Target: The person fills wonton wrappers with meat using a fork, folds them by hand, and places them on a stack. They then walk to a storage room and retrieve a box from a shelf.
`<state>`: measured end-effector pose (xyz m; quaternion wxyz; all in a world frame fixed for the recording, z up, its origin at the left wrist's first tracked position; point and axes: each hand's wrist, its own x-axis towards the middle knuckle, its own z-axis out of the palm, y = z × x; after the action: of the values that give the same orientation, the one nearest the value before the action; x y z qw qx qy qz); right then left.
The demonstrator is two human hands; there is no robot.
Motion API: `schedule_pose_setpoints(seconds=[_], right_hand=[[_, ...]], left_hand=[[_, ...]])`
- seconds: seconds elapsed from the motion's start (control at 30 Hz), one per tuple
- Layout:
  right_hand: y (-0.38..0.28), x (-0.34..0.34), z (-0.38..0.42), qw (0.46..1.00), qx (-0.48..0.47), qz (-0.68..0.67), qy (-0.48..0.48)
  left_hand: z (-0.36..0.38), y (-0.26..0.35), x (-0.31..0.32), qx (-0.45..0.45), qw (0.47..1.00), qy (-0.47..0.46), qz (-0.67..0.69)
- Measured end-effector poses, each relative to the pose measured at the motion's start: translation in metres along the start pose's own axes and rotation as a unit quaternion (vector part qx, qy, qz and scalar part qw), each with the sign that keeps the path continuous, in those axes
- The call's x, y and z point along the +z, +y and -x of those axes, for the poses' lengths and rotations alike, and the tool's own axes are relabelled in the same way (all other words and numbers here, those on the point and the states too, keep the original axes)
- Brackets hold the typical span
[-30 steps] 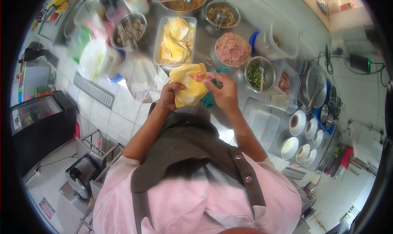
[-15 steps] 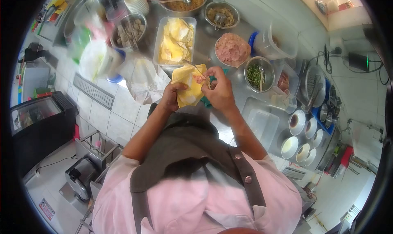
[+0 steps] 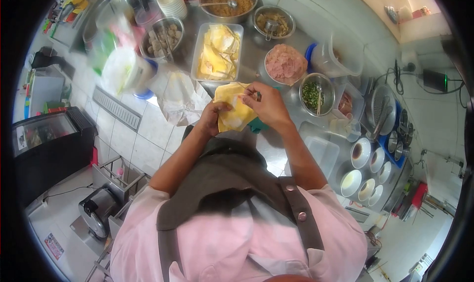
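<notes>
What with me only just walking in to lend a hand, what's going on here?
A person holds a yellow sheet in the left hand, with the right hand at its upper edge. Similar sheets lie in a tub beyond, near pink minced meat and chopped greens.

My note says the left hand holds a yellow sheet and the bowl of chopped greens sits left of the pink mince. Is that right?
The side is wrong: the head view shows the bowl of chopped greens right of the pink mince. The left hand does hold a yellow sheet.
</notes>
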<state>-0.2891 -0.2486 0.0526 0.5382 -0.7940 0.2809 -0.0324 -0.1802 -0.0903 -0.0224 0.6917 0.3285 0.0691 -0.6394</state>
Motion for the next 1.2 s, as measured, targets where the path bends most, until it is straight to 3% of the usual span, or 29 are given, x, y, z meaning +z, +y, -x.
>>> schedule_pose_setpoints(seconds=[0.13,0.2,0.3,0.43,0.5,0.63,0.7,0.93,1.0,1.2], right_hand=[[0.035,0.016,-0.018,0.992,-0.028,-0.115,0.044],[0.041,0.018,-0.024,0.985,-0.01,-0.145,0.094],[0.032,0.013,-0.019,0.98,0.064,-0.174,0.066],[0.036,0.014,-0.017,0.965,0.047,-0.253,0.056],[0.034,0.007,-0.014,0.965,0.046,-0.245,0.075],[0.048,-0.002,-0.002,0.958,-0.005,-0.277,0.077],[0.044,-0.004,0.01,0.98,-0.08,-0.145,0.108],[0.032,-0.008,0.028,0.987,-0.089,-0.094,0.091],[0.032,-0.007,0.026,0.978,-0.163,-0.029,0.125],[0.031,-0.019,0.03,0.959,-0.202,0.051,0.194]], left_hand=[[0.0,0.001,-0.002,-0.017,0.999,-0.025,0.038],[0.0,0.0,0.0,0.018,0.999,-0.036,0.005],[0.001,0.003,0.005,0.019,0.998,-0.06,0.003],[0.001,0.002,-0.002,0.024,0.999,-0.012,-0.025],[0.001,0.004,-0.006,0.008,0.997,-0.032,0.068],[0.005,0.011,-0.013,0.025,0.993,-0.051,0.106],[0.006,0.016,-0.018,0.033,0.99,-0.072,0.12],[0.003,0.017,-0.019,0.042,0.987,-0.08,0.134],[0.004,0.017,-0.018,0.035,0.986,-0.089,0.135],[-0.01,0.018,0.009,0.038,0.979,-0.125,0.159]])
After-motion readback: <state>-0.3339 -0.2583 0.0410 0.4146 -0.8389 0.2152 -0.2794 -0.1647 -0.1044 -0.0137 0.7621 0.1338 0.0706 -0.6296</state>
